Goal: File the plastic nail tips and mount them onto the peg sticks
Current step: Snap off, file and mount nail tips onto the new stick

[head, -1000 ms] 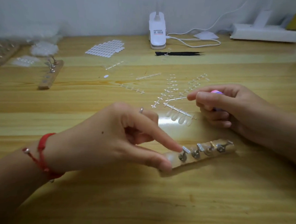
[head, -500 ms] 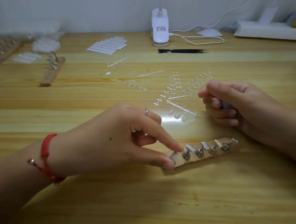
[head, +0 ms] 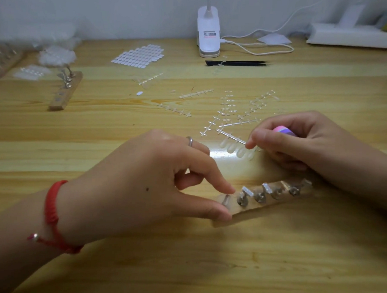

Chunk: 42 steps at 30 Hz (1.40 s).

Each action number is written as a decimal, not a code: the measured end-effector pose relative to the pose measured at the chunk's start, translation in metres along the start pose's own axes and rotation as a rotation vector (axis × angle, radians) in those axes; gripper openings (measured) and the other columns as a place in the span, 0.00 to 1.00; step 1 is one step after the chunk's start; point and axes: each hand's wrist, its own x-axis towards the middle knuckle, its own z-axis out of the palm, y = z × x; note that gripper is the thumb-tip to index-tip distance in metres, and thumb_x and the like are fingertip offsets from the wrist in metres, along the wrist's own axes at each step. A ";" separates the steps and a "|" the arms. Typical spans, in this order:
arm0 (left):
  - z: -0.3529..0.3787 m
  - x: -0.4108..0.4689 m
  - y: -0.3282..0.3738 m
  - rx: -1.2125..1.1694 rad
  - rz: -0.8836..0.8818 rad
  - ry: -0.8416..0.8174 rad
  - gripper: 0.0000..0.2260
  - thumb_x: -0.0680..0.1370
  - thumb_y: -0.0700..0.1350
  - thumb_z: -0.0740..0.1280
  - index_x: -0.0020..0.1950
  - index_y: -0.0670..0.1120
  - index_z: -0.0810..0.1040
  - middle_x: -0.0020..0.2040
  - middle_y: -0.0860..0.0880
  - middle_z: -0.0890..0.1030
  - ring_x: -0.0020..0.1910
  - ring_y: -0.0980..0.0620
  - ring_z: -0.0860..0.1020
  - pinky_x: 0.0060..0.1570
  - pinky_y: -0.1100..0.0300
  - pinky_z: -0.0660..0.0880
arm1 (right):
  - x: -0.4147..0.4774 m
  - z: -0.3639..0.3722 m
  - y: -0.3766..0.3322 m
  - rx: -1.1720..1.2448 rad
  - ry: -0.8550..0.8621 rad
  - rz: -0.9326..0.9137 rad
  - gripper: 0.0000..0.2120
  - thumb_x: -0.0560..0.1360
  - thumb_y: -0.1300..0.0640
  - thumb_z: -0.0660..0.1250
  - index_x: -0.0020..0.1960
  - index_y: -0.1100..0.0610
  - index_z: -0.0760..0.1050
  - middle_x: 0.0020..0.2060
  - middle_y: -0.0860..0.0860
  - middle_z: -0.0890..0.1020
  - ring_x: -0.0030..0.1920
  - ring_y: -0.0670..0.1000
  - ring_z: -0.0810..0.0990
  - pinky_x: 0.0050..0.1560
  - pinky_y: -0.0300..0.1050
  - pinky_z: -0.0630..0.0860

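Note:
A wooden peg strip (head: pixel 272 203) lies on the desk in front of me with several metal pegs (head: pixel 260 195) standing on it. One peg (head: pixel 226 199) lies flat at its left end. My left hand (head: pixel 154 184) pinches that left end between thumb and index finger. My right hand (head: pixel 304 143) curls round a pink and purple nail file block (head: pixel 283 130). Its index fingertip touches a clear sprue of plastic nail tips (head: pixel 233 146) lying just beyond the strip.
Several empty clear sprues (head: pixel 232 108) are scattered behind the hands. A second wooden peg strip (head: pixel 64 94) lies at the far left. A white sticker sheet (head: pixel 139 57), black tweezers (head: pixel 237 63), a white clip lamp (head: pixel 208 35) and its cable (head: pixel 260 50) sit near the wall.
My right hand has moved left and down until its fingertip reaches the nail tip sprue, and the pink file shows again. My left hand stays on the strip's left end.

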 end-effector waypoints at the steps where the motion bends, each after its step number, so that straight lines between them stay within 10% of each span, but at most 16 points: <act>1: 0.000 -0.001 0.001 0.021 -0.013 0.008 0.13 0.66 0.63 0.71 0.46 0.60 0.81 0.30 0.55 0.65 0.28 0.59 0.64 0.29 0.64 0.60 | 0.000 0.000 0.000 0.017 0.006 0.006 0.13 0.70 0.39 0.70 0.41 0.49 0.84 0.27 0.51 0.64 0.27 0.46 0.61 0.24 0.34 0.60; 9: -0.005 -0.004 0.006 0.077 -0.177 -0.096 0.27 0.60 0.72 0.69 0.55 0.65 0.73 0.36 0.58 0.69 0.32 0.59 0.70 0.31 0.64 0.64 | 0.001 -0.001 0.003 0.020 -0.011 -0.006 0.16 0.70 0.38 0.67 0.42 0.50 0.83 0.28 0.51 0.63 0.27 0.46 0.61 0.24 0.34 0.62; 18: 0.010 -0.002 0.002 0.087 -0.208 -0.006 0.12 0.67 0.66 0.68 0.40 0.61 0.83 0.32 0.55 0.73 0.27 0.58 0.69 0.28 0.64 0.62 | 0.001 -0.002 0.002 0.019 -0.013 -0.010 0.16 0.69 0.38 0.66 0.41 0.49 0.84 0.27 0.49 0.64 0.27 0.46 0.61 0.24 0.33 0.62; 29: 0.010 -0.003 0.004 0.130 -0.224 -0.006 0.17 0.63 0.71 0.67 0.43 0.63 0.82 0.34 0.58 0.75 0.29 0.61 0.71 0.27 0.61 0.66 | 0.006 -0.008 0.007 0.288 0.222 0.006 0.11 0.68 0.45 0.71 0.35 0.52 0.82 0.28 0.47 0.69 0.24 0.43 0.60 0.22 0.34 0.56; 34: 0.014 -0.003 0.009 0.335 -0.141 0.023 0.15 0.67 0.68 0.66 0.34 0.58 0.72 0.31 0.59 0.70 0.27 0.62 0.64 0.24 0.64 0.64 | 0.005 -0.007 0.006 -0.123 0.313 -0.098 0.10 0.72 0.49 0.68 0.37 0.54 0.80 0.24 0.40 0.76 0.26 0.39 0.73 0.30 0.25 0.65; 42: 0.006 -0.003 0.007 0.292 -0.201 -0.066 0.19 0.65 0.74 0.61 0.47 0.65 0.80 0.35 0.62 0.76 0.29 0.64 0.71 0.25 0.62 0.68 | 0.006 -0.008 0.009 -0.270 0.312 -0.041 0.13 0.67 0.41 0.68 0.40 0.50 0.82 0.38 0.46 0.83 0.36 0.40 0.78 0.39 0.30 0.71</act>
